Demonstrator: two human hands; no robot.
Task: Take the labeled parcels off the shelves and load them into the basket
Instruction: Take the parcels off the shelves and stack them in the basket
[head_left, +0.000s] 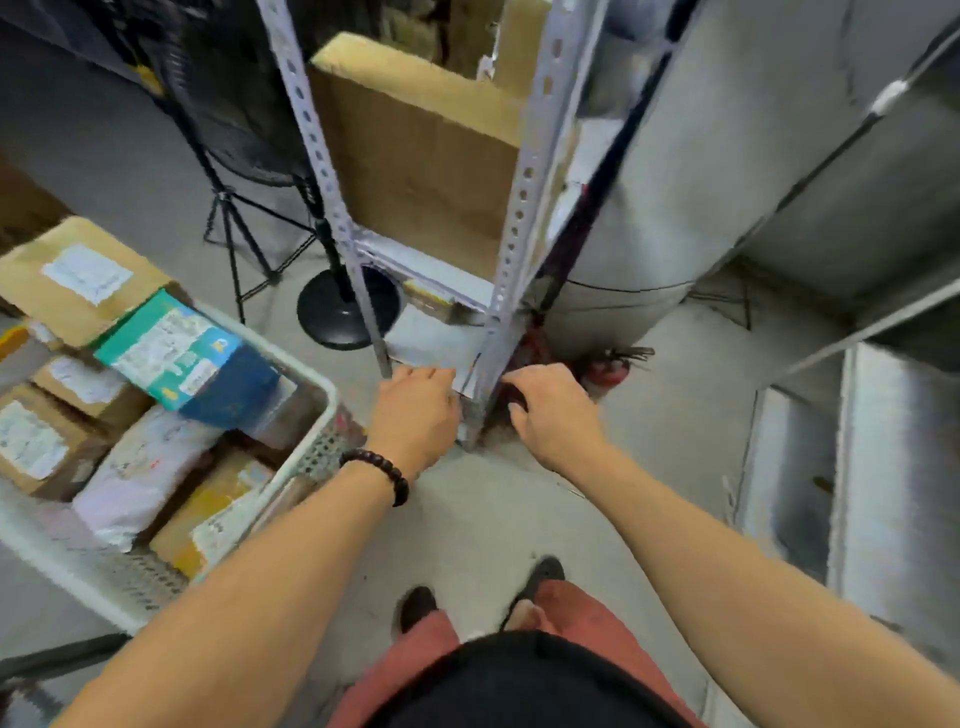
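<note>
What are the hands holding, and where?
The left hand touches the near edge of a pale parcel by the floor. The right hand curls beside the rack post; whether either grips cannot be told.

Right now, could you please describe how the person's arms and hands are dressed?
Both arms are bare: no sleeves, no gloves. The left hand has a dark beaded bracelet at its wrist; the right hand has nothing at its wrist.

The basket (311, 374) stands on the floor at the left, with parcels (171, 353) piled in it. Behind it is a fan stand (337, 317), just left of the shelf rack (519, 218). A cardboard box (415, 166) sits on a rack shelf. A fire extinguisher (605, 371) lies right of the rack's foot.
</note>
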